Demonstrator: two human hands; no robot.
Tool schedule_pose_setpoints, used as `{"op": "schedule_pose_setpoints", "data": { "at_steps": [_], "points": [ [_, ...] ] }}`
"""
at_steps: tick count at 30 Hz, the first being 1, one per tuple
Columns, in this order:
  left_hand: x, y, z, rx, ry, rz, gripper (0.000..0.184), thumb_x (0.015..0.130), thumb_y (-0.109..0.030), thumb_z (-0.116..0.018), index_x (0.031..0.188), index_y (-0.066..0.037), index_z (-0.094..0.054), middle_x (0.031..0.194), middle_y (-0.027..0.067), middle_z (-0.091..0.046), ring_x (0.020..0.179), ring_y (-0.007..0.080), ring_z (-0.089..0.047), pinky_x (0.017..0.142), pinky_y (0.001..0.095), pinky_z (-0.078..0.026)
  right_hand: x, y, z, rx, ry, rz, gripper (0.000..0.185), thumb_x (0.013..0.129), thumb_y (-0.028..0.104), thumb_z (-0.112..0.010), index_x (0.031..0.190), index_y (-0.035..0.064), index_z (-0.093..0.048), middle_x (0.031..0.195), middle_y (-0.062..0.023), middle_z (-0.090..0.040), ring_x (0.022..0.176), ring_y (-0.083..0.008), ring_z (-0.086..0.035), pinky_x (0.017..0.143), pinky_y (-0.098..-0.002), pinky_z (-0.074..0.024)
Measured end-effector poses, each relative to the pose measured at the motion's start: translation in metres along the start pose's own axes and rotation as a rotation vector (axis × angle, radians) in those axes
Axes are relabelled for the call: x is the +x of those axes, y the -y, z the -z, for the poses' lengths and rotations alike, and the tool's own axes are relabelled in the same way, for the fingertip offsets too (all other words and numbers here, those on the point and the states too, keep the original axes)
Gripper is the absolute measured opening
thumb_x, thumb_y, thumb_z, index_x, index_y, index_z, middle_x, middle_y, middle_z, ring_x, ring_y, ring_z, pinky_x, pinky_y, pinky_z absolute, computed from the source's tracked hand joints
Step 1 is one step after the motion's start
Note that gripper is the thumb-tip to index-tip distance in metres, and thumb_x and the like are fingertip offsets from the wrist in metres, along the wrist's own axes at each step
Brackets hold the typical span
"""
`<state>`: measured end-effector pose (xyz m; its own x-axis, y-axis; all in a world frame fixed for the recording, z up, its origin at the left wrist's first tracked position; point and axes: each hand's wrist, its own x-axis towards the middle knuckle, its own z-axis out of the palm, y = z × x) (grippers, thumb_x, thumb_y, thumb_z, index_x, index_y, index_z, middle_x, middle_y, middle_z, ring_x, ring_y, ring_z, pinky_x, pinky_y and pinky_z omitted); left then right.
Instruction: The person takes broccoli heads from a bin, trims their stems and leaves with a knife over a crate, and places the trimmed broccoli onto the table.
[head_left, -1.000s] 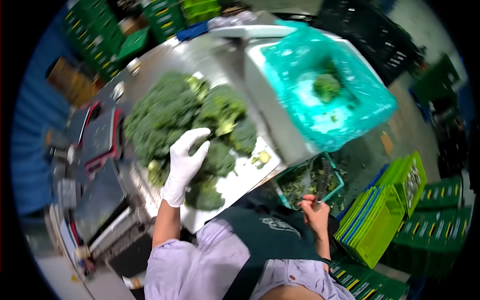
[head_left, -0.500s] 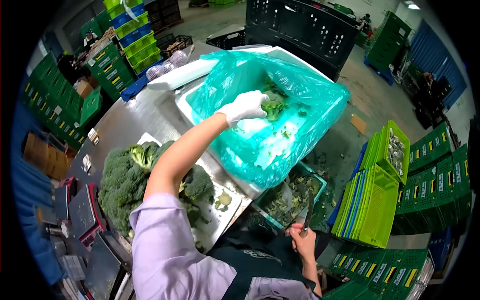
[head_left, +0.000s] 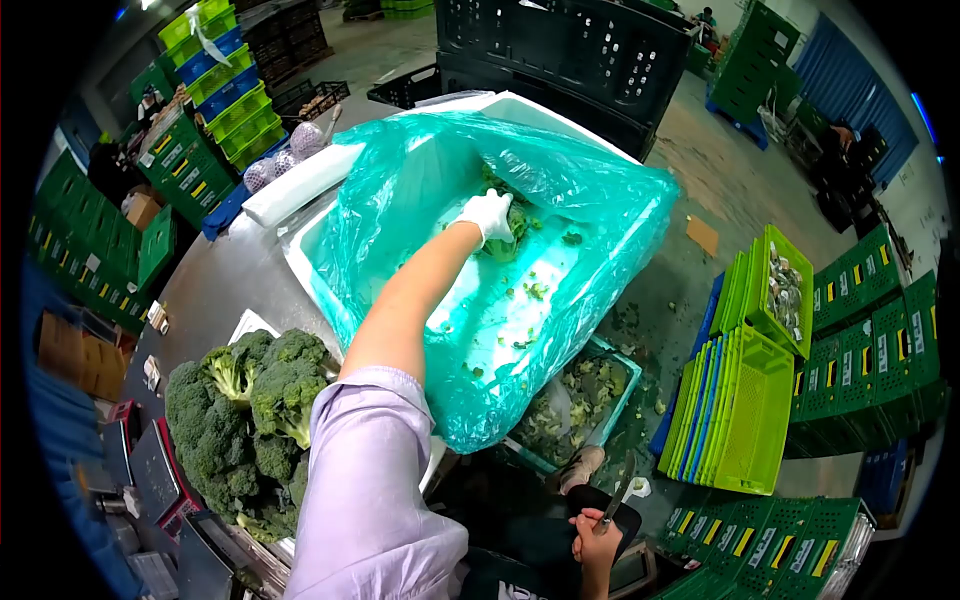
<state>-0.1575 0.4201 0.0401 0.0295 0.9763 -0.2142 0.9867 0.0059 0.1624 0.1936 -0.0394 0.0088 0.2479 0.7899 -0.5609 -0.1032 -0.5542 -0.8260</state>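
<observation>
My left hand, in a white glove, reaches down into a foam box lined with a teal plastic bag. Its fingers are closed round a broccoli head near the far wall of the box; the hand partly hides it. Small green crumbs lie on the liner. Low in view, my bare right hand is wrapped round the handle of a knife, blade pointing up and away. A heap of broccoli heads lies on the metal table, left of my left arm.
A crate of trimmings stands below the box's near right side. Lime baskets and green crates are stacked at the right. A large black crate stands behind the box. Scales sit at the left.
My left hand has lowered the broccoli head deeper into the lined box. My right hand with the knife has moved down. The camera view has shifted, showing more of the broccoli heap.
</observation>
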Motion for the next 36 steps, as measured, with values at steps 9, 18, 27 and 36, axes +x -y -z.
{"op": "schedule_pose_setpoints", "data": {
  "at_steps": [9,18,27,36],
  "points": [
    [-0.049,0.018,0.050,-0.749,0.019,0.023,0.076,0.062,-0.028,-0.080,0.126,0.000,-0.052,0.113,0.0136,-0.061,0.099,0.0224,-0.061,0.088,0.0311,-0.048,0.004,0.004,-0.001,0.051,0.091,0.033,0.025,0.086,0.007,-0.064,0.102,-0.0091,-0.055,0.082,-0.0178,-0.066,0.039,-0.0081,-0.046,0.036,-0.0220,-0.0338],
    [-0.197,0.009,0.121,-1.219,0.133,0.107,0.052,0.076,-0.034,-0.056,0.118,-0.004,-0.053,0.105,0.0141,-0.063,0.086,0.0237,-0.065,0.074,0.0427,-0.054,0.011,0.005,-0.006,-0.005,0.242,0.205,0.022,0.085,0.008,-0.065,0.099,-0.0069,-0.058,0.080,-0.0132,-0.068,0.041,-0.0080,-0.048,0.038,-0.0240,-0.0363],
    [-0.271,-0.037,0.131,-1.423,0.111,0.195,0.052,0.074,-0.037,-0.056,0.118,-0.009,-0.054,0.105,0.0120,-0.063,0.091,0.0245,-0.063,0.079,0.0456,-0.051,0.000,0.027,-0.006,-0.080,0.259,0.392,0.021,0.080,0.010,-0.070,0.094,-0.0024,-0.062,0.067,-0.0039,-0.063,0.045,-0.0076,-0.051,0.042,-0.0238,-0.0389],
    [-0.302,-0.116,0.101,-1.933,0.097,-0.176,0.044,0.078,-0.019,-0.056,0.118,-0.002,-0.050,0.103,0.0137,-0.062,0.087,0.0259,-0.064,0.073,0.0422,-0.055,-0.001,0.109,-0.018,-0.405,-0.065,1.176,0.019,0.080,0.008,-0.068,0.097,0.0036,-0.059,0.069,-0.0149,-0.063,0.062,-0.0287,-0.065,0.053,-0.0341,-0.0494]
  ]
}}
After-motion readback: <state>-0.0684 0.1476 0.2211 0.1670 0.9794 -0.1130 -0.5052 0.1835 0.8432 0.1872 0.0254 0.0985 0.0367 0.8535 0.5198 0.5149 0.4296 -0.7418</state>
